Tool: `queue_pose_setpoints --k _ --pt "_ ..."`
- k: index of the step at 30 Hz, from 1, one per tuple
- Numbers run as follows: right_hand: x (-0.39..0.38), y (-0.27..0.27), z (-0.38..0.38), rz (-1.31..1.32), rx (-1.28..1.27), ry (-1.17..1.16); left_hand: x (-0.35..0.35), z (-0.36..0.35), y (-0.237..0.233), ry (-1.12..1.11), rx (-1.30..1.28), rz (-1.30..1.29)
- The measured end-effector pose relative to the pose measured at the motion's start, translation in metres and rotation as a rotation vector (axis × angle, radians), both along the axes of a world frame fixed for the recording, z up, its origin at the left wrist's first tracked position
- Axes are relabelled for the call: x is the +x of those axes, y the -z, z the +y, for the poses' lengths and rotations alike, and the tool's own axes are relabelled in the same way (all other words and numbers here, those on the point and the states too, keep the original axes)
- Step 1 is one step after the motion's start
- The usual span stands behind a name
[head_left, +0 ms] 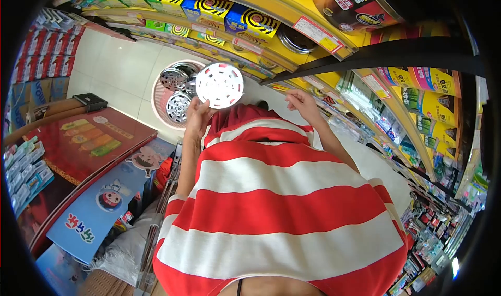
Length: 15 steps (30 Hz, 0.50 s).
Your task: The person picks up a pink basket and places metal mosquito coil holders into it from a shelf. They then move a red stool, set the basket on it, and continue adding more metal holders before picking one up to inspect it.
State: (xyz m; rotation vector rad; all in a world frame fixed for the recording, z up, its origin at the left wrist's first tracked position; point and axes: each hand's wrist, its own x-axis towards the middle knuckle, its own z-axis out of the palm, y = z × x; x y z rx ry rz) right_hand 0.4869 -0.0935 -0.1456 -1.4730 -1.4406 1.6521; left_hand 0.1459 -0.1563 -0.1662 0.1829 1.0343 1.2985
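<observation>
My left hand (197, 117) is closed on the lower left edge of a round, shiny metal disc with slots (219, 85), probably a mosquito coil holder. The disc's face is turned up towards me, and red shows through some of its slots. Below and left of it, a pink plastic basket (156, 95) stands on the floor with several similar slotted metal discs (178, 106) inside. My right hand (301, 103) is raised near the shelf on the right, its fingers loosely bent and apart, with nothing visible in them.
Yellow shelves (282, 56) with mosquito coil boxes (209, 9) run along the front and right. A large dark tub (360, 6) sits high at the right. Red gift boxes (88, 139) and a blue box (99, 202) lie at the left. Stacked red packs (49, 51) stand beyond.
</observation>
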Motion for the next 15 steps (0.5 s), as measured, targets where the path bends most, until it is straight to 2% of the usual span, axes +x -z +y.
queue_pose_setpoints --k 1,5,8,15 --pt "-0.007 -0.01 0.003 0.038 0.005 -0.014 0.005 0.008 -0.001 0.059 0.038 0.034" --pt "-0.025 -0.046 0.009 0.216 -0.02 -0.012 0.031 0.031 -0.054 0.238 0.207 0.032" --pt "-0.029 -0.059 0.009 0.313 -0.015 0.013 0.046 0.037 -0.081 0.326 0.228 0.052" --pt "-0.023 -0.071 0.008 0.336 0.017 0.068 0.064 0.036 -0.097 0.325 0.24 0.099"
